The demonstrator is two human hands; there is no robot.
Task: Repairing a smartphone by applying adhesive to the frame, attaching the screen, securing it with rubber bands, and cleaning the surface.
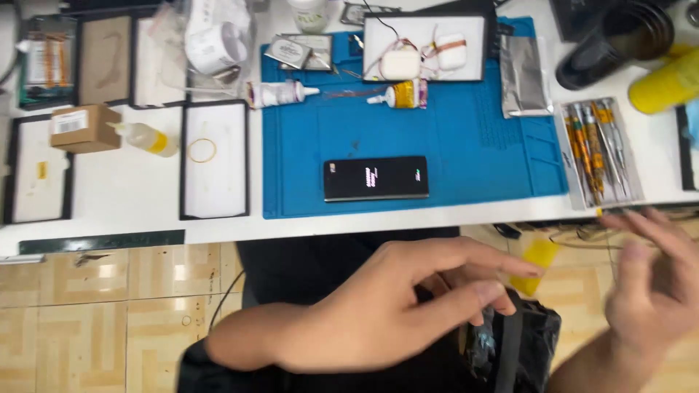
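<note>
White and wide, the bench [138, 193] runs across the upper part of the view, with tan patterned floor tiles [102, 313] below its edge. On it lies one blue work mat [473, 156], and near the mat's front edge sits one dark phone [376, 178], flat, screen up, well apart from both hands. At the mat's far side a white tray [422, 33] carries two white earbud cases [400, 64], wires looped about them. Left of the mat stand several black-framed white trays, one holding a yellow ring [202, 151]; a small brown cardboard box [84, 127] with a white label rests on another, a small squeeze bottle [145, 138] just beside it. A silver foil pouch [526, 76] lies at the mat's right edge, and further right a grey tray of screwdrivers [601, 149]; their count is hard to make out. A yellow cylinder [666, 84] is cut off at the right border. Below the bench, the left hand [393, 306] hangs over a black plastic bag [520, 338], fingers curved, its grip loose and holding nothing I can see. The right hand [652, 291] is blurred, fingers spread wide, near a yellow object [535, 262] too smeared to identify.
</note>
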